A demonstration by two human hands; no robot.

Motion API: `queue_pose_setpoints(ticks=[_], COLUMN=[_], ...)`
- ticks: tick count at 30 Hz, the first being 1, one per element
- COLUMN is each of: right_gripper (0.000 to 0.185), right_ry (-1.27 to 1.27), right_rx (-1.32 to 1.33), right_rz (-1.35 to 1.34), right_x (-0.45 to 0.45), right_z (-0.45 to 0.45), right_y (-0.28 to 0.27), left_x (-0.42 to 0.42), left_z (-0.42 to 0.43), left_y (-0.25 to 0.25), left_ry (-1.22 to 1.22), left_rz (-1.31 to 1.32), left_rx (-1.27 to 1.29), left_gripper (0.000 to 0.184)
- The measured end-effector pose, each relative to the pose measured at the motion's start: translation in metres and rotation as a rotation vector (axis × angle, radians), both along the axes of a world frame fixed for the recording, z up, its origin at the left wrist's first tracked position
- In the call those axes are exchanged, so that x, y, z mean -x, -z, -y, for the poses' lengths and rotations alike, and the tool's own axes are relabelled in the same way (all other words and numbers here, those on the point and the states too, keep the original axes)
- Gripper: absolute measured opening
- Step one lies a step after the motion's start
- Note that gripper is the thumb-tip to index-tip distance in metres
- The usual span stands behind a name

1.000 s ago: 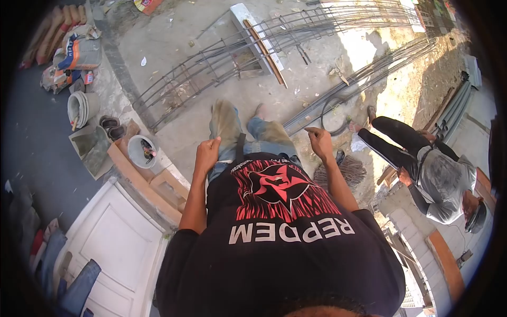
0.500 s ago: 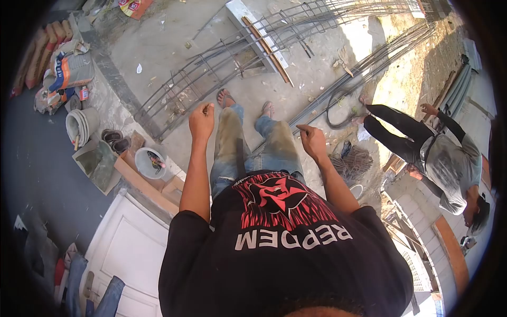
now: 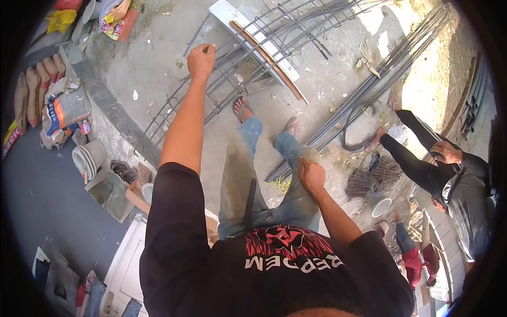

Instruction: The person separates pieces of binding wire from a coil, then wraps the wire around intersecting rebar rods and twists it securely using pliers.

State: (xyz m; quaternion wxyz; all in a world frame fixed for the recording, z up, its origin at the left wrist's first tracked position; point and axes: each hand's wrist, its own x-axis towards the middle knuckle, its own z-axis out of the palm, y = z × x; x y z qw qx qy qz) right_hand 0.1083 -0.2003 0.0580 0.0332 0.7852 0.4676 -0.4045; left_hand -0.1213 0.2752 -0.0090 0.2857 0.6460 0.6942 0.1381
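While the left hand (image 3: 202, 62) is stretched forward, the right hand (image 3: 312, 177) is by the right leg (image 3: 297, 206)

Both are curled closed; I cannot tell whether they hold anything. A steel cage (image 3: 240, 58) lies on the ground (image 3: 163, 47) just ahead of the feet (image 3: 244, 110), crossing a white board (image 3: 226, 12).

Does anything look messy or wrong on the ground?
Just untidy bits: a brown strip pokes past one end of the white board, a pale scrap lies loose on the floor, and the grey sack looks crumpled. I see no clear spill.
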Motion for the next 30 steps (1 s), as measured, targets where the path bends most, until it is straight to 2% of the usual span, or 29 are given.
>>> queue_pose_setpoints(ticks=[4, 8, 12, 16, 22, 25, 27, 30], right_gripper=[0.03, 0.033, 0.035, 0.038, 0.04, 0.034, 0.031, 0.028], right_ry=[0.142, 0.161, 0.184, 0.196, 0.176, 0.219, 0.23, 0.161], right_rx=[-0.232, -0.243, -0.227, -0.245, -0.222, -0.182, -0.259, -0.456], right_rz=[0.035, 0.064, 0.056, 0.037, 0.025, -0.064, -0.095, -0.13], right_x=[-0.004, -0.003, -0.002, 0.001, 0.023, 0.02, 0.012, -0.009], right_z=[0.003, 0.006, -0.003, -0.012, -0.049, -0.091, -0.121, -0.207], right_y=[0.024, 0.036, 0.034, 0.031, 0.025, 0.012, 0.035, 0.101], left_x=[-0.04, -0.047, -0.037, -0.031, -0.032, -0.026, -0.024, -0.015], left_z=[-0.058, -0.092, -0.096, -0.085, -0.084, -0.089, -0.095, -0.09], left_y=[0.094, 0.202, 0.26, 0.264, 0.247, 0.251, 0.259, 0.258], left_ry=[0.049, 0.13, 0.073, -0.055, -0.014, 0.062, 0.082, 0.028], left_rz=[-0.024, -0.094, -0.06, 0.201, 0.086, 0.137, 0.204, 0.295], left_rx=[-0.003, 0.014, 0.14, 0.243, 0.272, 0.258, 0.303, 0.371], left_gripper=[0.04, 0.042, 0.045, 0.051, 0.058, 0.055, 0.055, 0.054])
